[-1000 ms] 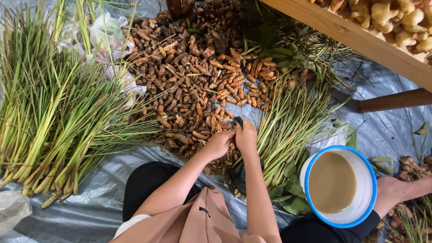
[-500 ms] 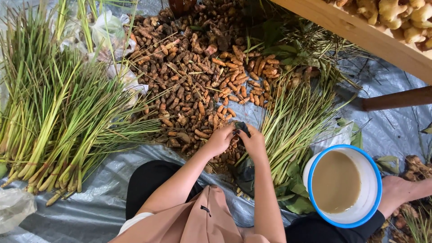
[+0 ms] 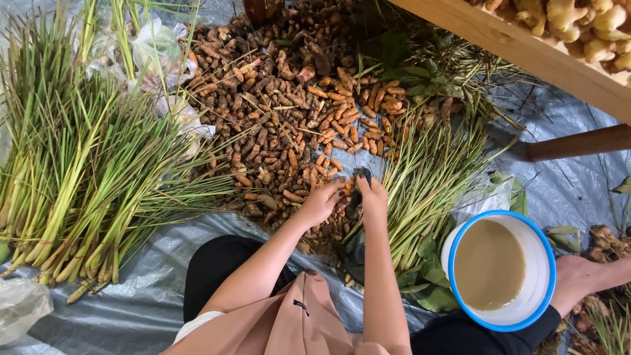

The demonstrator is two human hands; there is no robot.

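Dark plastic bag (image 3: 355,217) hangs at the near edge of the root pile (image 3: 289,118); thin, limp, light, so best taken by its rim. Right hand (image 3: 373,197) pinched shut on the bag mouth. Left hand (image 3: 320,204) rests on roots just left of it; grip unclear. Lemongrass bundles (image 3: 85,184) lie left of pile, white bucket (image 3: 503,269) right.

Lemongrass bundles (image 3: 72,177) lie on a grey tarp (image 3: 131,309); a white bucket (image 3: 503,269) of murky water stands near a wooden shelf (image 3: 526,52).
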